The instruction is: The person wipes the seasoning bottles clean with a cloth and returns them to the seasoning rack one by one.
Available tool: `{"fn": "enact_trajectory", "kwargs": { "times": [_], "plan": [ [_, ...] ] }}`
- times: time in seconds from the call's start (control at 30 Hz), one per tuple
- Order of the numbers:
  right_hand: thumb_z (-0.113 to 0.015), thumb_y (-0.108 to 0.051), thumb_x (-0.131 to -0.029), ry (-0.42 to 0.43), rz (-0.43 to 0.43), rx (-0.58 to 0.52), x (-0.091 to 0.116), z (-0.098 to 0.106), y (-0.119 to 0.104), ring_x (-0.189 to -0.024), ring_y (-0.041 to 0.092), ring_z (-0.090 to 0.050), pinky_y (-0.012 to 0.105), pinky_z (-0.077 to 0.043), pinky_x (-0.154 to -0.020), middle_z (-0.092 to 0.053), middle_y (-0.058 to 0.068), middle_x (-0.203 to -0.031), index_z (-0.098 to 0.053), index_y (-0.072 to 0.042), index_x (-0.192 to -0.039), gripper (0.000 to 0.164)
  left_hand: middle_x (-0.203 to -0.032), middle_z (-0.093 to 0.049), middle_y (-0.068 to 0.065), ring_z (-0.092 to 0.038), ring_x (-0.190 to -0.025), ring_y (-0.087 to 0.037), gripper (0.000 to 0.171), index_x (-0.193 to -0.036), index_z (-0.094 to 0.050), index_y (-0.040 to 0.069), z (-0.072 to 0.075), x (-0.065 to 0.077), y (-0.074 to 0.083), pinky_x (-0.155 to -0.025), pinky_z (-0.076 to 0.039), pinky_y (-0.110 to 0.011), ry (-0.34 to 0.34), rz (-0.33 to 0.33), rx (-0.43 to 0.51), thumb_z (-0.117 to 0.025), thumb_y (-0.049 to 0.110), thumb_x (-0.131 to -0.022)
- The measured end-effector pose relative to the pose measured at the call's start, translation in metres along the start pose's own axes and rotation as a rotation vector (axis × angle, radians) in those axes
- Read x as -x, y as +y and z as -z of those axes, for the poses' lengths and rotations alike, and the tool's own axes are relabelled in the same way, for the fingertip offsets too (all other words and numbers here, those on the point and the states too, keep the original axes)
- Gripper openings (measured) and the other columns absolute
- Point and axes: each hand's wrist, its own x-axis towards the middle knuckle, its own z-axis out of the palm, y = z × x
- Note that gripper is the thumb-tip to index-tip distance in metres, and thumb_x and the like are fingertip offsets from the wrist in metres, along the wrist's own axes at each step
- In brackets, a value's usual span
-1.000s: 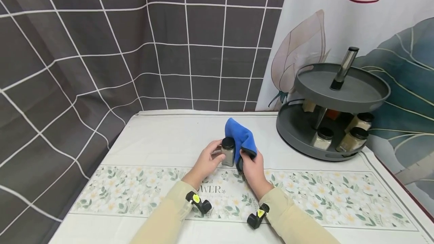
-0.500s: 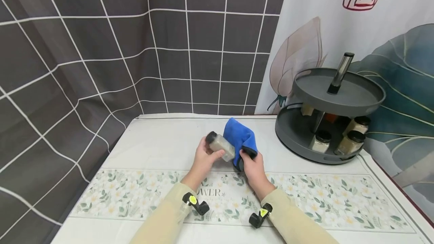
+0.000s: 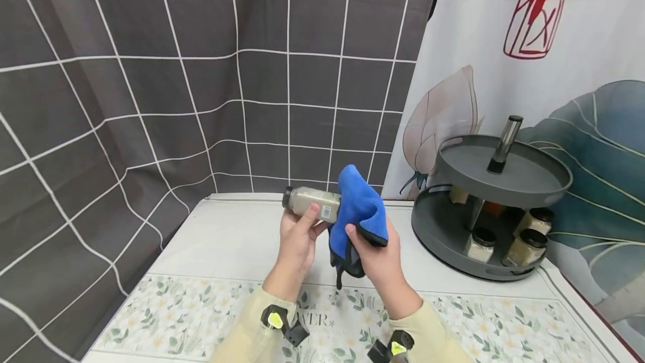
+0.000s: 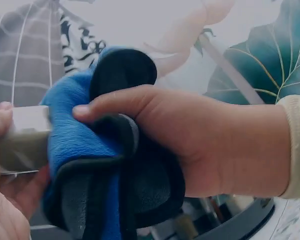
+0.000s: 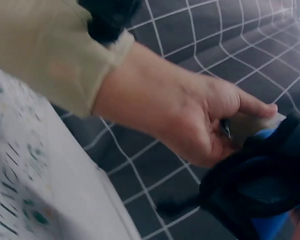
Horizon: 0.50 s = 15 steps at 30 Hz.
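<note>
My left hand (image 3: 298, 240) holds a spice jar (image 3: 314, 204) on its side above the table. The jar is clear, with pale contents, a black lid pointing left and a small label near its base. My right hand (image 3: 377, 251) grips a blue cloth (image 3: 359, 200) with black edging, which touches the jar's base end. In the left wrist view the cloth (image 4: 80, 125) is bunched under the right thumb and covers that end of the jar (image 4: 25, 140). The right wrist view shows the left hand (image 5: 190, 115) around the jar, partly hidden by the cloth.
A grey two-tier turntable rack (image 3: 504, 172) stands at the table's right back. Several jars sit on its lower tier, including a black-lidded jar (image 3: 481, 244) near the front. A white table cover (image 3: 227, 240) with a floral band lies below the hands; a grid curtain (image 3: 302, 83) hangs behind.
The jar stood upright on the table beside the cloth. My left hand has lifted it and tipped it sideways, lid to the left. The right hand with the cloth has risen with it.
</note>
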Motion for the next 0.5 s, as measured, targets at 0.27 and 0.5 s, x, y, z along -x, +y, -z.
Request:
{"fn": "enact_trajectory", "kwargs": {
  "times": [0.27, 0.5],
  "plan": [
    [-0.070, 0.003, -0.089, 0.014, 0.066, 0.011, -0.004, 0.008, -0.011, -0.118, 0.025, -0.061, 0.038, -0.048, -0.103, -0.063, 0.022, -0.129, -0.053, 0.008, -0.134, 0.048, -0.128, -0.049, -0.014, -0.062, -0.114, -0.026, 0.084, -0.142, -0.033, 0.003, -0.014, 0.009, 0.010, -0.090, -0.058, -0.039, -0.041, -0.079, 0.017, -0.087, 0.019, -0.079],
    [-0.067, 0.009, -0.088, 0.099, 0.071, -0.131, -0.002, 0.006, -0.020, -0.114, 0.015, -0.060, 0.025, -0.047, -0.101, -0.063, 0.011, -0.126, -0.051, 0.009, -0.134, 0.049, -0.124, -0.053, -0.010, -0.060, -0.113, -0.024, 0.094, -0.138, -0.038, 0.005, -0.014, 0.014, 0.011, -0.094, -0.057, -0.038, -0.110, -0.130, -0.023, -0.093, 0.033, -0.067]
  ]
}}
